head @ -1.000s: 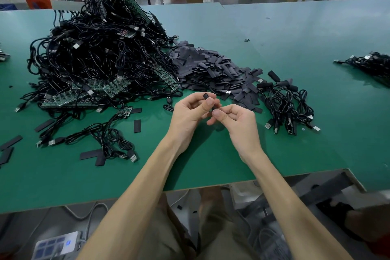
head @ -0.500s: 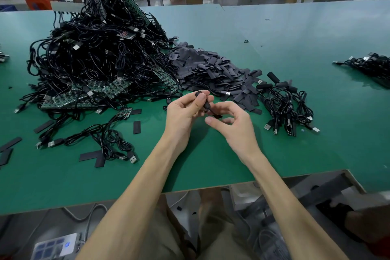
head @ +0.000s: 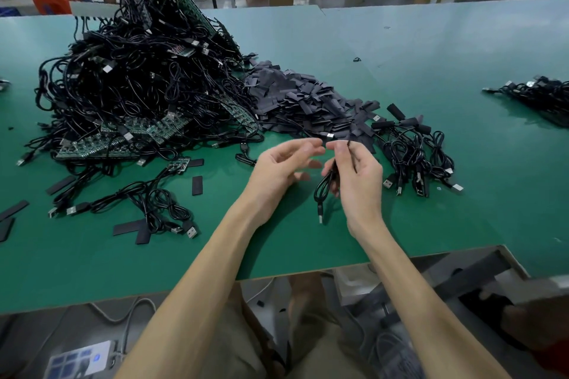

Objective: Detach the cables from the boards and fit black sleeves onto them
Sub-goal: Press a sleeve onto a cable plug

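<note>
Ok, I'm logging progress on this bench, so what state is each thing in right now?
Left hand: open, holding nothing.
Right hand: gripping a coiled black USB cable, plug hanging down.
Tangled pile of black cables and green circuit boards: heaped, unsorted.
Heap of flat black sleeves: loose, unfitted.
Bundle of coiled black cables beside the heap: detached, some sleeved.

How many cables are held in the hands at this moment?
1. The cable hangs from the right hand, plug end down; the left hand holds nothing. Another could be hidden behind the fingers.
</note>
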The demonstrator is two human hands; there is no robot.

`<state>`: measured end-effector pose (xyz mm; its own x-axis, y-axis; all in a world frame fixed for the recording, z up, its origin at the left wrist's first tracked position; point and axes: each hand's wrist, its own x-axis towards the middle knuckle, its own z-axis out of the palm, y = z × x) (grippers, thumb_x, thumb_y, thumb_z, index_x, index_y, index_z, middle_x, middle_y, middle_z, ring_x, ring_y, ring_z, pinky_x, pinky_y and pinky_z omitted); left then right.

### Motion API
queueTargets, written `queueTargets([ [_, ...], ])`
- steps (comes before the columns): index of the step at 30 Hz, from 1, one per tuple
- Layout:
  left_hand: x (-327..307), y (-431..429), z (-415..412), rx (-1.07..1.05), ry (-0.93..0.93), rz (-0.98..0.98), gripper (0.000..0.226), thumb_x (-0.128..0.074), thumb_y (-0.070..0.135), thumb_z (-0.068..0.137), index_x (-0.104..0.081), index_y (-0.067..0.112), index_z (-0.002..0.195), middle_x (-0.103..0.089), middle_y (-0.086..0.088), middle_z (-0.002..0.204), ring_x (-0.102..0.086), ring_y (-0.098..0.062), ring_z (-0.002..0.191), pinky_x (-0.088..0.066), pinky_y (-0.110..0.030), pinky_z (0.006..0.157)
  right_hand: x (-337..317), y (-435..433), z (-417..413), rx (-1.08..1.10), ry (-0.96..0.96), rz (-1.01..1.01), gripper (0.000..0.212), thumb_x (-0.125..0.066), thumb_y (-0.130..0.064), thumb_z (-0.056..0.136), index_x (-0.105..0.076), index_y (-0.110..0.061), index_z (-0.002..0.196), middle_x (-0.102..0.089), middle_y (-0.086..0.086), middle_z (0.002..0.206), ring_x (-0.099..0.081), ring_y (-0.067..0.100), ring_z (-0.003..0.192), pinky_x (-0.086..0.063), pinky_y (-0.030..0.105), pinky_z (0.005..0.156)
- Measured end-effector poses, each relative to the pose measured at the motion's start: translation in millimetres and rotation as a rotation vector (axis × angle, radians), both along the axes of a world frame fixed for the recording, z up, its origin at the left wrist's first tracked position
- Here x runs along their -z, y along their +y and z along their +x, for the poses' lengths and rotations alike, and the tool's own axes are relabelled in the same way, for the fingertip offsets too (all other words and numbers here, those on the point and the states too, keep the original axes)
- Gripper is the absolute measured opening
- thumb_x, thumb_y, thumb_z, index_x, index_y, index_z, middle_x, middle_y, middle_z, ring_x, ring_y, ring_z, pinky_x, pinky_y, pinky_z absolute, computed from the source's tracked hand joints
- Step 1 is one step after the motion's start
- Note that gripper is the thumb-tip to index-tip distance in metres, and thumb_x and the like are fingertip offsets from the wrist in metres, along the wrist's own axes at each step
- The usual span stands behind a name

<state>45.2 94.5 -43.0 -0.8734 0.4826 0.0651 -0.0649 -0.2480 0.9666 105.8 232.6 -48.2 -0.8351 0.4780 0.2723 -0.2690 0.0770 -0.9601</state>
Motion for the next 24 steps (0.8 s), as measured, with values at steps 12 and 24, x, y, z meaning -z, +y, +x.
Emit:
queueTargets([
  [12,2.8,5.8,6.9,0.075,0.122,-0.224,0.032,-0.084,0.016,0.084,-0.072,0.012,0.113,-0.068,0.005,0.098,-0.048,-0.024,0.078,-0.049,-0.032,0.078,2.5,1.2,-2.2,0.044,-0.033,-0.033,0.014,-0.066,-0.034,0.101,-0.070,-0.020,0.101,-0.074,0.002,0.088,-0.075,0.026,0.089,-0.060,0.053,0.086],
  [24,-0.6,13.8,4.2,0.088,0.209,-0.391,0.018,-0.077,0.020,0.092,-0.074,0.004,0.099,-0.056,-0.011,0.075,-0.050,-0.014,0.065,-0.044,-0.016,0.056,3.5,3.5,-4.9,0.143,-0.057,0.050,0.012,-0.076,-0.029,0.093,-0.075,-0.039,0.090,-0.068,-0.001,0.097,-0.060,0.000,0.083,-0.050,0.027,0.081],
])
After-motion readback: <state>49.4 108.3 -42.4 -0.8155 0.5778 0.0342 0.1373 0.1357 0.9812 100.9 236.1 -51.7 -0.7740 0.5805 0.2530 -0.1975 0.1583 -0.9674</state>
